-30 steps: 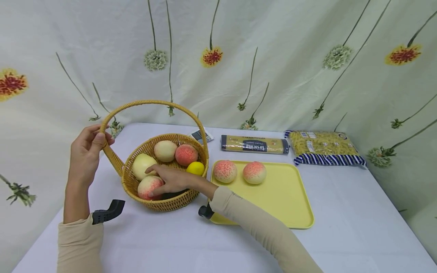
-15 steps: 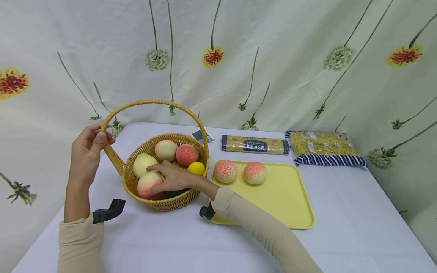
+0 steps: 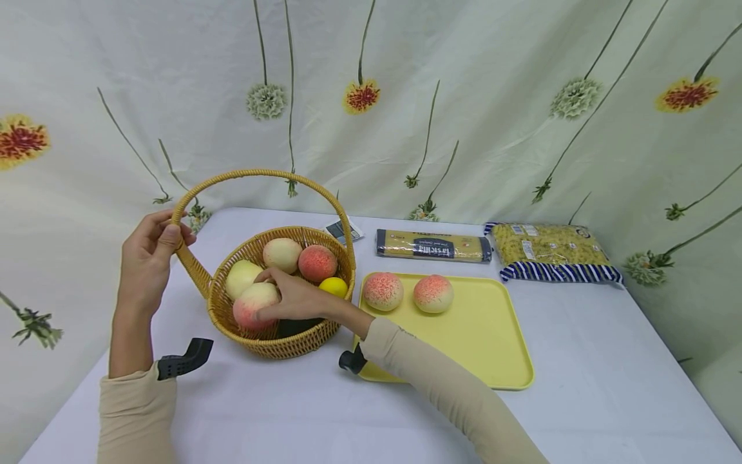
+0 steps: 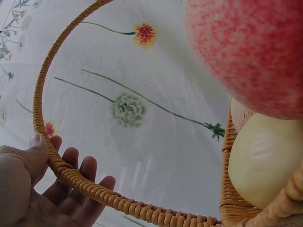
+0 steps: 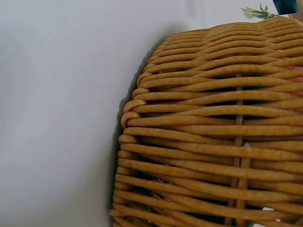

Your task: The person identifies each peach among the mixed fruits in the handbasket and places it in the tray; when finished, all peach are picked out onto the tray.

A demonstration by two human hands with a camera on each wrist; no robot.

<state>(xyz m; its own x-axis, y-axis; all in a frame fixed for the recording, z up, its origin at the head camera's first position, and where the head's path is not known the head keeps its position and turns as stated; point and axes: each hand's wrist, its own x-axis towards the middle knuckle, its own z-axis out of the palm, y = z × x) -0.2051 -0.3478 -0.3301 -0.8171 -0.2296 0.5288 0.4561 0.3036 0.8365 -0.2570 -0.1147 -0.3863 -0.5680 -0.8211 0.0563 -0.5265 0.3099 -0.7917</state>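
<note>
My left hand (image 3: 152,254) holds the left side of the arched handle of a wicker basket (image 3: 278,348), thumb on one side and fingers behind. In the left wrist view, the fingers lie loosely about the handle (image 4: 137,208). Inside the basket, my right hand (image 3: 298,298) grips a pink-and-cream peach (image 3: 252,306), thumb low and fingers over its top. A pale yellow round fruit (image 3: 240,278) touches it or sits just behind. Farther back are a cream peach (image 3: 282,256), a red peach (image 3: 317,263) and a lemon (image 3: 334,286). Only basket weave shows in the right wrist view.
To the right lies a yellow tray (image 3: 464,341) bearing two peaches (image 3: 406,293). Behind it are a spaghetti pack (image 3: 433,247) and a bag of pasta (image 3: 553,252). A dark item (image 3: 297,327) lies in the basket. A small packet (image 3: 342,230) is behind the basket.
The right hand has raised the peach slightly, uncovering more of the dark item and the basket's inside wall. The left hand has stayed on the handle.
</note>
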